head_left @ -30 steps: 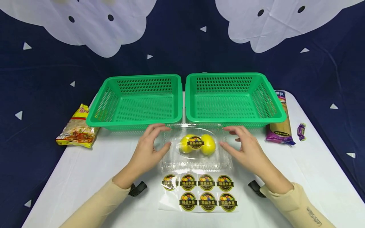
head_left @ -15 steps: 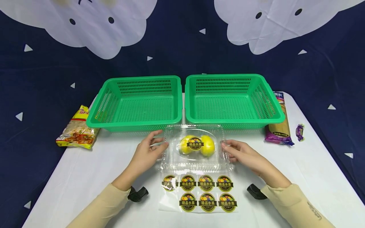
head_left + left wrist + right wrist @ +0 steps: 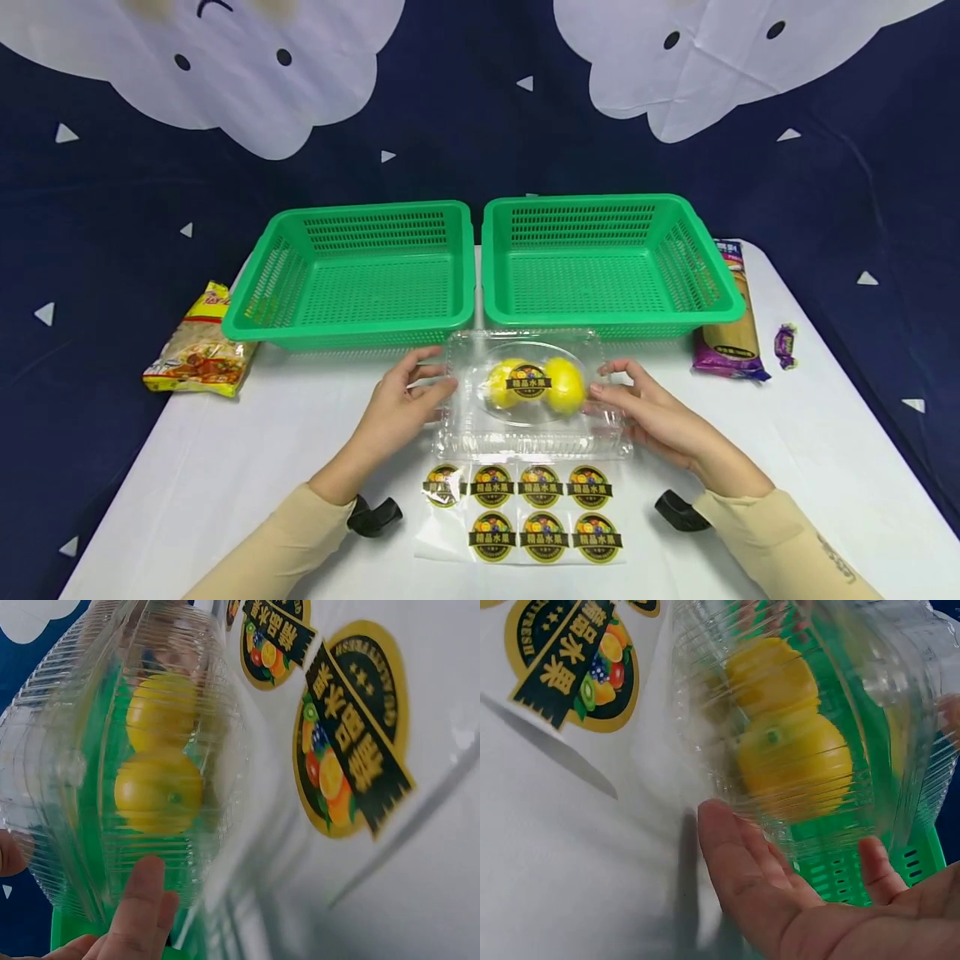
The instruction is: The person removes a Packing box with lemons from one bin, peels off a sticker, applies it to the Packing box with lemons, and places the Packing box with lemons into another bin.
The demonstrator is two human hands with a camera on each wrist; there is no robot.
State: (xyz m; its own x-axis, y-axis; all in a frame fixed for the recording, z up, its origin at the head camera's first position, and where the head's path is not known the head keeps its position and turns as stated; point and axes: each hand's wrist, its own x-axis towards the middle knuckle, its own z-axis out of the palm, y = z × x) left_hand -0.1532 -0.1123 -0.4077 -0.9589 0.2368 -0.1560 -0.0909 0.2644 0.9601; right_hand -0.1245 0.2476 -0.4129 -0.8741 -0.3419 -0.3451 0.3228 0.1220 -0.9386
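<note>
A clear plastic clamshell box [image 3: 534, 437] sits mid-table with its lid down. Two yellow citrus fruits [image 3: 564, 386] show inside it, and a round black-and-gold fruit sticker [image 3: 528, 382] is on the lid. My left hand [image 3: 401, 408] grips the box's left side, thumb near the rim and fingers [image 3: 135, 900] against the wall. On the right side, my right hand [image 3: 660, 417] holds the box with its thumb at the rim and fingers [image 3: 731, 855] low along the wall. Some fingertips are partly hidden by the box.
A sheet of stickers [image 3: 442, 542] lies in front of the box. Behind stand two green baskets [image 3: 348, 331] [image 3: 611, 318]. A yellow food bag [image 3: 202, 346] lies left; a purple-ended packet [image 3: 727, 333] and a purple wrapped candy [image 3: 785, 346] lie right.
Both hands have come in from above the box's sides to its edges and lowered onto it. The box has shifted slightly to the right.
</note>
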